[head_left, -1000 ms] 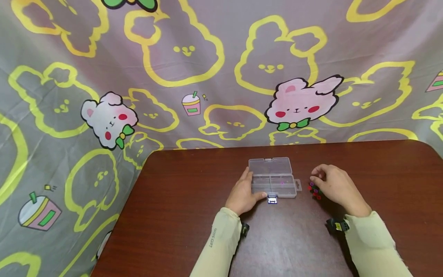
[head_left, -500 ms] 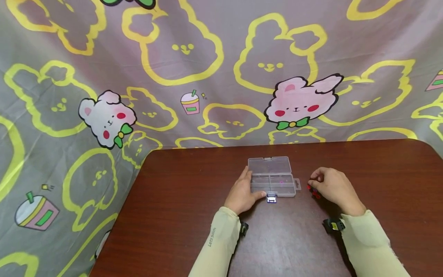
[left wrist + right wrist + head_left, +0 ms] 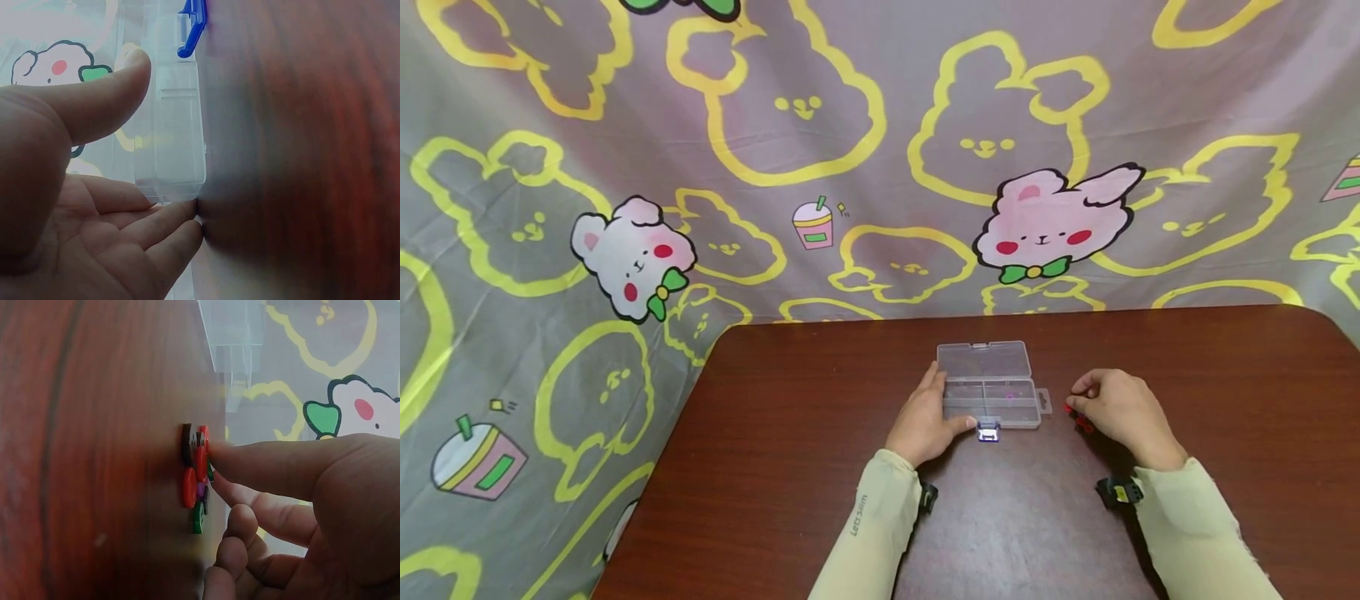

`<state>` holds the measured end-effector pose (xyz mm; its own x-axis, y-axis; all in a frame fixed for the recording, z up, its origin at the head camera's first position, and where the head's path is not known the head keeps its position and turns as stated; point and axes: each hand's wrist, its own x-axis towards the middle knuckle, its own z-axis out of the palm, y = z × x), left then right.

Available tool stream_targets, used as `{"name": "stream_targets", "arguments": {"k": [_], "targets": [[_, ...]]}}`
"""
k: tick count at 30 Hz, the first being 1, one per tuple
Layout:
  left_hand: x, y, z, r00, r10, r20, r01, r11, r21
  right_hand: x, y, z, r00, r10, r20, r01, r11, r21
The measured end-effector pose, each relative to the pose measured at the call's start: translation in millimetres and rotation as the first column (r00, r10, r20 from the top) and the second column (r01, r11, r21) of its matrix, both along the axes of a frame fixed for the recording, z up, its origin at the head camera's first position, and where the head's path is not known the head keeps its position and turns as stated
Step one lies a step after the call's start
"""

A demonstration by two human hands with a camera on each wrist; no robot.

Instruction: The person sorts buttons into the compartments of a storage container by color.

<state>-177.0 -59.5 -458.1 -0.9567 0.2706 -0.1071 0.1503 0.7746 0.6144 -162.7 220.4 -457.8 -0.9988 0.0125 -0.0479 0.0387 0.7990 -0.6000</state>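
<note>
A clear plastic compartment box (image 3: 1024, 413) lies on the table with its lid (image 3: 983, 360) folded back. One small purple piece (image 3: 1010, 396) shows in its back right compartment. My left hand (image 3: 921, 425) rests against the box's left end, fingers fairly straight, thumb at the front rim; its fingertips (image 3: 181, 219) touch the end wall in the left wrist view. To the right of the box, my right hand (image 3: 1123, 412) is down at several small button-like discs (image 3: 189, 487), red, green, purple and black. Thumb and forefinger come together at the pile; whether a disc is between them is hidden.
A blue latch (image 3: 195, 28) sticks out from the box's front, and a clear hanging tab (image 3: 1045, 401) from its right end. The brown table (image 3: 790, 467) reaches back to a patterned cloth (image 3: 880, 192).
My right hand has shifted slightly down and left over the discs, its thumb and forefinger drawing together. The left hand and box hold nearly the same place.
</note>
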Motion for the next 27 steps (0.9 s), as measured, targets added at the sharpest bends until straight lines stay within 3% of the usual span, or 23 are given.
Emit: {"name": "stream_targets", "arguments": {"k": [27], "targets": [[0.3,-1.4,2.2,1.0,-0.006,-0.003,0.006,1.0,-0.001,0.2,2.6,-2.0,0.999,0.027,-0.019,-0.027,1.0,-0.004]]}}
